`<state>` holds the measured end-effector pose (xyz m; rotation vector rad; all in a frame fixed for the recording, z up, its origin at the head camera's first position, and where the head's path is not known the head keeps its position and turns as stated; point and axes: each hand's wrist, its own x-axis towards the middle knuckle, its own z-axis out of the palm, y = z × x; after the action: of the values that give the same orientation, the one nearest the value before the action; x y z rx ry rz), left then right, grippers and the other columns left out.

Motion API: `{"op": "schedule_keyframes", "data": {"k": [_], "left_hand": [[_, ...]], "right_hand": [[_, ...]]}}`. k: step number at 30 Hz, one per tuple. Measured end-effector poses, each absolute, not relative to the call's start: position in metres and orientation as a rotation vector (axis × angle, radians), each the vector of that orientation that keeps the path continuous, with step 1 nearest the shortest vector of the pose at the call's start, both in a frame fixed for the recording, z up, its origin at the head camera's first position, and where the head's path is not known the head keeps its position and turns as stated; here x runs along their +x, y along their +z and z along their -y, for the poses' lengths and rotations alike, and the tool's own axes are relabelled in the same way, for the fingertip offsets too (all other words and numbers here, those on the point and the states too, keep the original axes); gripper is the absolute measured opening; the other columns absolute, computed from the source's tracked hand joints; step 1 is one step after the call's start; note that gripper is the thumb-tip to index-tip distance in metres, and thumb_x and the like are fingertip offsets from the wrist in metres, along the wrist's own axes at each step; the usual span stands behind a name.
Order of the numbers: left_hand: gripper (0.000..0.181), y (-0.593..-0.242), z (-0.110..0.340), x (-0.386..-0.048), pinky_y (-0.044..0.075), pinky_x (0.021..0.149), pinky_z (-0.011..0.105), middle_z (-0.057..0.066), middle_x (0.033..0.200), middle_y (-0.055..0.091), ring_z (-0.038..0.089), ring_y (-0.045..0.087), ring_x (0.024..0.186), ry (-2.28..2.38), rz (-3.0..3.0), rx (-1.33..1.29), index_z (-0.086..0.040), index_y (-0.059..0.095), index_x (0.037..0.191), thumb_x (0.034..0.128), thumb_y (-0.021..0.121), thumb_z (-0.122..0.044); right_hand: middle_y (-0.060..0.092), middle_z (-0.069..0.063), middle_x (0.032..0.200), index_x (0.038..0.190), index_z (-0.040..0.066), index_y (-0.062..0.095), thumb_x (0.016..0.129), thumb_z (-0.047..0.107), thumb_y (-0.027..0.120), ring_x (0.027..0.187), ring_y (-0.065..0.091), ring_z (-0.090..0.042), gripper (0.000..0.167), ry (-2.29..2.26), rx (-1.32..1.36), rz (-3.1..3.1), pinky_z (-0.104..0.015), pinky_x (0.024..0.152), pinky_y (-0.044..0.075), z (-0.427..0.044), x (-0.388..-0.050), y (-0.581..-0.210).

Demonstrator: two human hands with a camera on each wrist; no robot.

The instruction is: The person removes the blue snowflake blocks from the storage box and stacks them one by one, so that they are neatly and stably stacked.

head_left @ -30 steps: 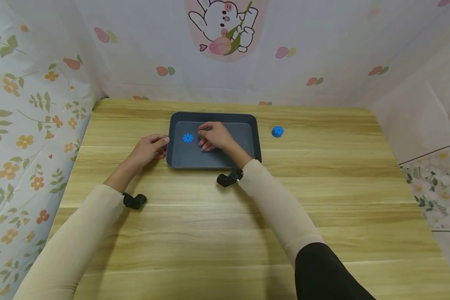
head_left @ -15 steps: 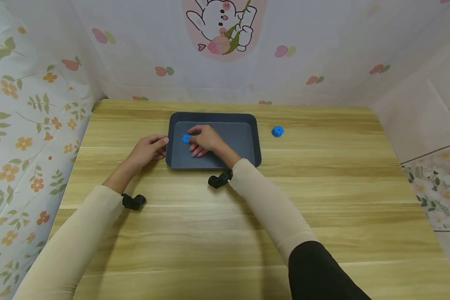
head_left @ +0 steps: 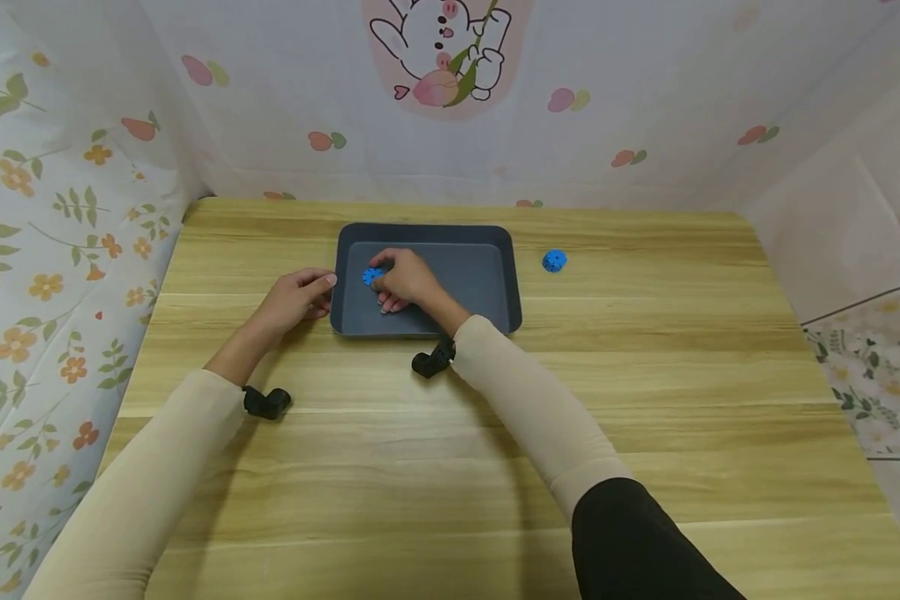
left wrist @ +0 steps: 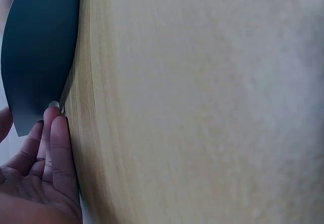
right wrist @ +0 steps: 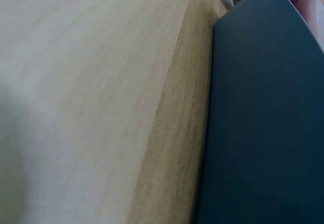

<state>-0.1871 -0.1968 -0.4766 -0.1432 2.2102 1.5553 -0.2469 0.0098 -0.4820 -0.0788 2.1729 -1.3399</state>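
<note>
A dark grey baking tray (head_left: pixel 450 328) lies on the wooden table. In its left part is a flat blue notched disc (head_left: pixel 370 276), like an interlocking snowflake building piece. My right hand (head_left: pixel 407 279) reaches into the tray and pinches this disc at its edge with thumb and index finger, while the other fingers curl beneath the palm. The right wrist view shows only the tray's outer wall (right wrist: pixel 263 117), so the pinch is hidden there. My left hand (head_left: pixel 294 298) rests against the tray's left end; in the left wrist view its nearly straight fingers (left wrist: pixel 62 153) touch the wall.
Right of the tray, a small pile of blue notched discs (head_left: pixel 554 261) sits on the table (head_left: pixel 645 375). A patterned curtain (head_left: pixel 270 100) hangs behind the table's back edge, and flowered cloth (head_left: pixel 60 292) drapes along the left side.
My right hand has moved left inside the tray, and its thumb and index finger have come to the blue disc's edge. The left hand and tray have stayed in place.
</note>
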Motion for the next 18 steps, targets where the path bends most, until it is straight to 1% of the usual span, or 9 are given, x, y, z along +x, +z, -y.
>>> {"op": "schedule_keyframes", "data": {"k": [5, 10, 12, 14, 18], "left_hand": [[0.057, -0.4766, 0.1971, -0.1868, 0.052, 0.074, 0.018, 0.005, 0.103, 0.056, 0.009, 0.056, 0.085, 1.561, -2.210, -0.144, -0.003, 0.044, 0.143, 0.1022, 0.046, -0.042], [0.057, -0.4760, 0.1969, -0.1859, 0.051, 0.074, 0.018, 0.005, 0.106, 0.055, 0.009, 0.056, 0.085, 1.564, -2.208, -0.147, -0.002, 0.044, 0.144, 0.1023, 0.046, -0.042], [0.058, -0.4754, 0.1967, -0.1855, 0.051, 0.075, 0.018, 0.006, 0.109, 0.054, 0.009, 0.056, 0.087, 1.563, -2.204, -0.149, -0.003, 0.044, 0.144, 0.1022, 0.046, -0.043], [0.059, -0.4751, 0.1966, -0.1855, 0.051, 0.076, 0.018, 0.006, 0.111, 0.053, 0.010, 0.056, 0.088, 1.564, -2.199, -0.151, -0.003, 0.043, 0.145, 0.1021, 0.046, -0.043], [0.059, -0.4757, 0.1965, -0.1855, 0.051, 0.076, 0.018, 0.007, 0.112, 0.053, 0.010, 0.055, 0.088, 1.563, -2.200, -0.150, -0.003, 0.043, 0.145, 0.1021, 0.046, -0.043]], "right_hand": [[0.063, -0.009, 0.060, 0.123, 0.006, 0.056, 0.091, 0.004, 0.066, 0.043, 0.059, -0.013, 0.034, -1.307, -0.064, -2.178, -0.028, 0.046, 0.052, -0.0083, -0.2474, -0.4793], [0.064, -0.008, 0.062, 0.130, -0.001, 0.051, 0.092, 0.004, 0.064, 0.044, 0.060, -0.012, 0.041, -1.287, -0.065, -2.119, -0.026, 0.047, 0.052, -0.0108, -0.2494, -0.4770], [0.064, -0.008, 0.062, 0.130, -0.002, 0.050, 0.092, 0.004, 0.063, 0.045, 0.060, -0.012, 0.041, -1.295, -0.070, -2.098, -0.026, 0.047, 0.052, -0.0120, -0.2501, -0.4771], [0.064, -0.008, 0.062, 0.126, -0.002, 0.051, 0.093, 0.005, 0.063, 0.045, 0.060, -0.013, 0.036, -1.312, -0.066, -2.081, -0.026, 0.047, 0.052, -0.0129, -0.2499, -0.4764], [0.063, -0.009, 0.063, 0.112, 0.000, 0.054, 0.096, 0.009, 0.060, 0.047, 0.061, -0.015, 0.020, -1.350, -0.077, -2.065, -0.027, 0.047, 0.052, -0.0163, -0.2477, -0.4753]]}}
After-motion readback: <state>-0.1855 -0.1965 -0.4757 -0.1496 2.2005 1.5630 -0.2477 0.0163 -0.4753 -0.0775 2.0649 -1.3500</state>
